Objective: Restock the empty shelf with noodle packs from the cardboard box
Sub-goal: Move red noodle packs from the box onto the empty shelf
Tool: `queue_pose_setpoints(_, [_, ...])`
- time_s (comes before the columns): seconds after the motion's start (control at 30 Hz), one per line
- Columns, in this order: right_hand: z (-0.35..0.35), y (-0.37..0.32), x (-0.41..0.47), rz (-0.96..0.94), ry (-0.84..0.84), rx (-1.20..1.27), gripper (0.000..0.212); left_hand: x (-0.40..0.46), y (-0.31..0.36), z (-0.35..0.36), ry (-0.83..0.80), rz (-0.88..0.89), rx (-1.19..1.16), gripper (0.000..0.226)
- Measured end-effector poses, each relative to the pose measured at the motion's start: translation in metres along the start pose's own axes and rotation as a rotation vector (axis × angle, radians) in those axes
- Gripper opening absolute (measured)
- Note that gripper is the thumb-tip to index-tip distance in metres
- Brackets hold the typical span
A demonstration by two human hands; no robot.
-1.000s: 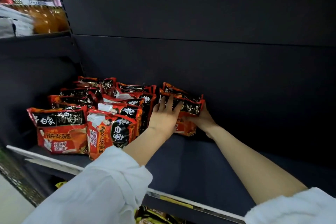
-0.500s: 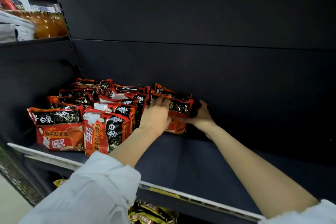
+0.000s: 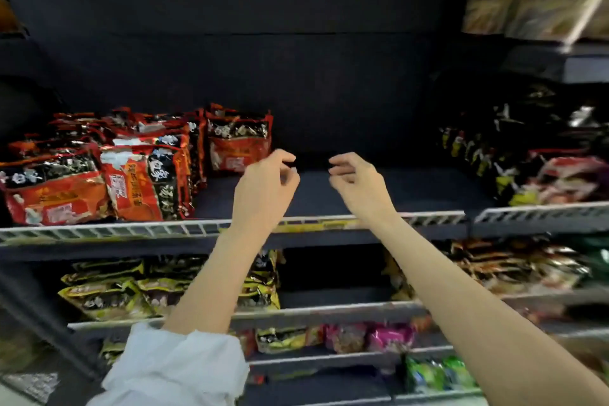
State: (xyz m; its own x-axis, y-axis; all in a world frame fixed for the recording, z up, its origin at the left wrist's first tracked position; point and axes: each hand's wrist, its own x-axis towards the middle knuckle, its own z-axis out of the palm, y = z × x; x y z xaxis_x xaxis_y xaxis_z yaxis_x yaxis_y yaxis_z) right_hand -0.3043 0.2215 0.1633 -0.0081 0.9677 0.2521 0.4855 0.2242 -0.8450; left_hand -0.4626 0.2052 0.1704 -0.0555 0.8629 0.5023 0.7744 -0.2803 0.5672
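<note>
Red noodle packs (image 3: 99,171) on shelf (image 3: 389,188), Chinese print blurred; left hand (image 3: 263,188), right hand (image 3: 359,184) fingers loosely curled, holding nothing.

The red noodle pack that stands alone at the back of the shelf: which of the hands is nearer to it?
Left. The left hand hangs just right of the red noodle pack, slightly in front of it, not touching. The right hand is farther right, over the bare shelf.

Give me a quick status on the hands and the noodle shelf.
Left hand and right hand empty, fingers loosely curled, above the shelf. Red noodle packs stacked at its left end. Middle stretch bare, nothing in the way.
</note>
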Motion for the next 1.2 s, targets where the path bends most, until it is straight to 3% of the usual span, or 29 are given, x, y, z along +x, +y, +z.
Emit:
queue_pose_setpoints(0.13, [-0.053,0.036,-0.08,0.009,0.092,-0.204,0.024,-0.066,0.056,0.043,-0.116,0.086,-0.093,0.024])
queue_pose_setpoints(0.53, [-0.275,0.203,-0.289,0.583,0.236,-0.354,0.027,-0.224,0.266,0.236,-0.708,0.266,-0.136,0.035])
queue_pose_setpoints(0.8, [-0.41,0.357,-0.377,0.923,0.072,-0.504,0.043,-0.321,0.377,0.384,-1.039,0.206,-0.016,0.058])
queue_pose_setpoints(0.9, [-0.434,0.397,-0.392,1.05,-0.021,-0.457,0.05,-0.347,0.387,0.418,-1.158,0.101,0.047,0.047])
queue_pose_setpoints(1.0, [-0.445,0.428,-0.389,1.125,-0.114,-0.445,0.062,-0.367,0.4,0.437,-1.201,-0.001,0.054,0.015])
queue_pose_setpoints(1.1, [-0.439,0.443,-0.376,1.126,-0.239,-0.472,0.077,-0.382,0.42,0.452,-1.215,-0.063,0.077,0.022])
queue_pose_setpoints(1.2, [-0.432,0.454,-0.365,1.247,-0.373,-0.512,0.091,-0.392,0.428,0.474,-1.264,-0.206,0.049,0.031])
